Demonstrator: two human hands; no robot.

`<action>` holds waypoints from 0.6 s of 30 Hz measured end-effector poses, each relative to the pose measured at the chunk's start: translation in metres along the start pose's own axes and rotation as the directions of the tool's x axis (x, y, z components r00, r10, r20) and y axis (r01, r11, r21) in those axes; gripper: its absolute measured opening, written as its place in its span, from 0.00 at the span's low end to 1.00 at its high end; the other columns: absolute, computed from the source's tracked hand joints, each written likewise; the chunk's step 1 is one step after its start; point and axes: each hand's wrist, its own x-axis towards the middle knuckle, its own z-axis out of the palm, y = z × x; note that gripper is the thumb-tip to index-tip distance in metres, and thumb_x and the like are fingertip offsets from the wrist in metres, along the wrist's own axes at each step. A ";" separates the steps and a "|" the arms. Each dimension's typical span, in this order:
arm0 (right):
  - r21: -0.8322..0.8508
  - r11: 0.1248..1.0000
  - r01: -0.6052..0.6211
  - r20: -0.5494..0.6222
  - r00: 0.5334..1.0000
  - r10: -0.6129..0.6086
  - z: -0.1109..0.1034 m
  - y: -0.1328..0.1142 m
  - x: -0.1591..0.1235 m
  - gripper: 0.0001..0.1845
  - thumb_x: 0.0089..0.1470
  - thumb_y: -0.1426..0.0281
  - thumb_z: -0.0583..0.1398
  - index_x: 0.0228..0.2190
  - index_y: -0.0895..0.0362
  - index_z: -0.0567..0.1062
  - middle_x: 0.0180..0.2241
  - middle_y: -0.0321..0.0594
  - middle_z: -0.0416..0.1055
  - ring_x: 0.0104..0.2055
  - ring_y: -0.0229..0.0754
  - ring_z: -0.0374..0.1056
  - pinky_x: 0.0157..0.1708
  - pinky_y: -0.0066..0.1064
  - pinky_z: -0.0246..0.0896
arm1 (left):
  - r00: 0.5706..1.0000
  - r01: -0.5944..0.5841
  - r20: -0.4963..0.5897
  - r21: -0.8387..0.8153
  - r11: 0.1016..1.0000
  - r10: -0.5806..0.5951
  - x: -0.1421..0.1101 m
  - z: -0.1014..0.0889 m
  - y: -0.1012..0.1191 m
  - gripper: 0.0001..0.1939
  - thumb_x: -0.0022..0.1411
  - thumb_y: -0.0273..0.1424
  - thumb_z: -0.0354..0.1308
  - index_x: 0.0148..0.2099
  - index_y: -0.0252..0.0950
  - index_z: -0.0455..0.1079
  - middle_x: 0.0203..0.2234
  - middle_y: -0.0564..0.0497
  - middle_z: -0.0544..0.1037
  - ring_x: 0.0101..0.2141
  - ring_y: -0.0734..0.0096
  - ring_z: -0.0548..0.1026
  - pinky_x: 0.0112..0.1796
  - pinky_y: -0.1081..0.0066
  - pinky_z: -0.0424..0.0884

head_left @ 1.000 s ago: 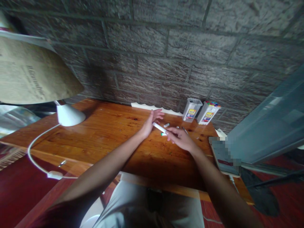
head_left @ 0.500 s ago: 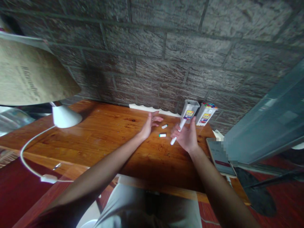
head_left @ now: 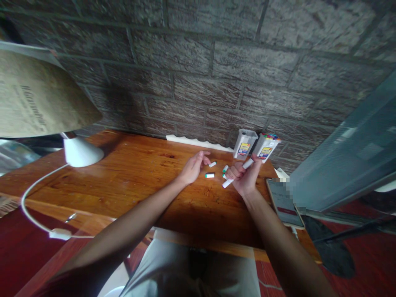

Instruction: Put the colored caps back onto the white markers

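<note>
My right hand [head_left: 247, 177] is closed around a white marker [head_left: 228, 183], which slants up to the right through the fingers. My left hand [head_left: 193, 168] rests over the table with its fingers loosely bent and apart, holding nothing that I can see. Its fingertips are right beside a small white cap with a green end [head_left: 212, 164]; whether they touch it is unclear. A second such cap [head_left: 209, 175] lies nearer to me. Another green-ended cap [head_left: 225, 168] lies by my right fingers, with one more partly hidden below it.
A clear plastic case [head_left: 244, 145] and a second case full of colourful markers [head_left: 267, 146] stand near the brick wall. A phone or tablet [head_left: 284, 202] lies at the right edge of the wooden table [head_left: 139, 173]. At left stands a lamp [head_left: 82, 152] with a cord.
My right hand has turned, tilting the marker flatter to the right. Green-ended caps now show beside its fingers. The left hand's fingers have come closer to the far cap.
</note>
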 end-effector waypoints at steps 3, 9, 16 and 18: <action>-0.041 0.997 0.058 0.017 0.998 -0.057 -0.002 0.000 0.001 0.35 0.49 0.36 0.43 0.11 0.50 0.47 0.11 0.28 0.38 0.15 0.34 0.36 0.18 0.33 0.46 | 0.996 -0.029 0.086 0.077 0.997 0.022 -0.003 0.001 0.008 0.25 0.67 0.49 0.48 0.37 0.34 0.75 0.30 0.48 0.79 0.29 0.71 0.72 0.33 0.71 0.67; 0.075 0.984 0.164 -0.043 0.986 -0.161 -0.003 -0.003 -0.001 0.31 0.53 0.41 0.47 0.15 0.52 0.54 0.16 0.31 0.46 0.20 0.38 0.48 0.29 0.37 0.60 | 0.922 -0.130 0.376 0.084 0.988 0.090 -0.011 0.007 0.018 0.18 0.64 0.43 0.55 0.38 0.35 0.78 0.26 0.51 0.79 0.24 0.73 0.72 0.28 0.74 0.65; 0.105 0.977 0.184 -0.148 0.975 -0.167 -0.007 0.002 0.005 0.25 0.53 0.46 0.54 0.21 0.53 0.64 0.23 0.37 0.66 0.31 0.41 0.67 0.34 0.35 0.66 | 0.942 -0.022 0.335 -0.006 1.000 0.022 -0.010 0.010 0.012 0.16 0.60 0.42 0.60 0.40 0.33 0.78 0.28 0.49 0.79 0.26 0.72 0.72 0.28 0.73 0.65; 0.032 0.980 0.196 -0.260 0.949 -0.181 -0.014 0.006 0.011 0.21 0.52 0.48 0.57 0.24 0.53 0.67 0.24 0.35 0.68 0.27 0.38 0.66 0.29 0.31 0.65 | 0.976 0.007 0.218 -0.033 0.999 0.000 -0.008 0.010 0.009 0.17 0.56 0.41 0.64 0.41 0.33 0.77 0.27 0.50 0.78 0.25 0.74 0.70 0.27 0.74 0.64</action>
